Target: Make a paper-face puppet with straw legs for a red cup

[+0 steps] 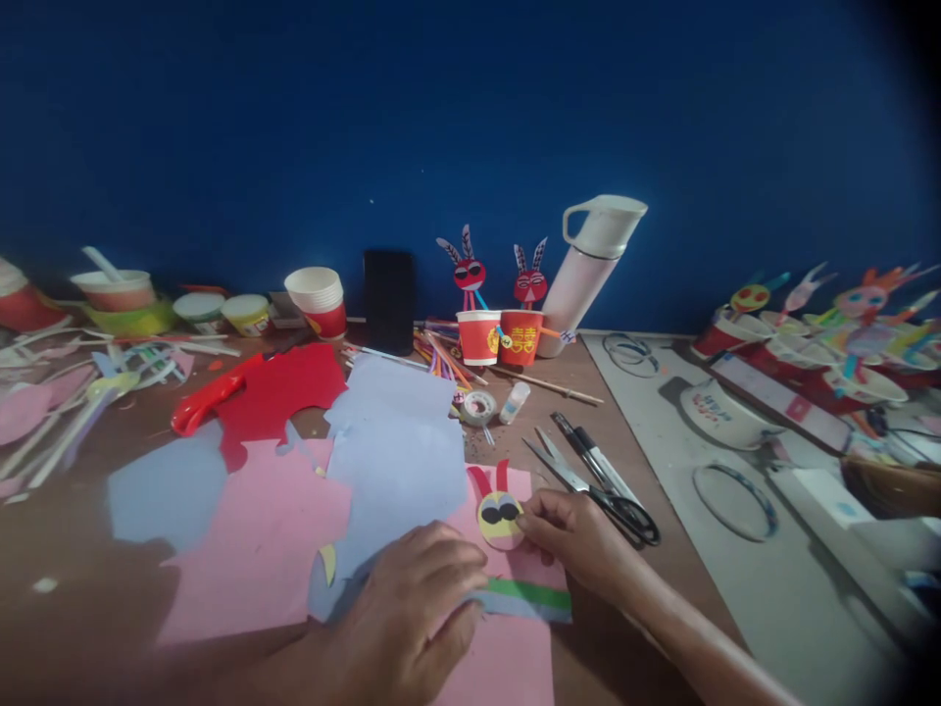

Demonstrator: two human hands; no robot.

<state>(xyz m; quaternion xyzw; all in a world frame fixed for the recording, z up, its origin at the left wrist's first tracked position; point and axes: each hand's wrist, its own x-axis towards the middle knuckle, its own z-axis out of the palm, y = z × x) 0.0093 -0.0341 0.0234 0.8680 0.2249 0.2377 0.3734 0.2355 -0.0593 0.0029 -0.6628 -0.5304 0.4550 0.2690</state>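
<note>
Head view: the yellow paper face [501,522] lies on pink paper [525,567], just left of your nearer right hand [569,529], whose fingers pinch its edge. Its long axis, red ears [502,476] included, points away from you. Your left hand [419,593] rests flattish, fingers loosely together.

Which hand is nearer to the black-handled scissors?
Right. The right hand is close beside the scissors, fingertips at the yellow paper face; the left hand lies farther left, over the paper sheets.
</note>
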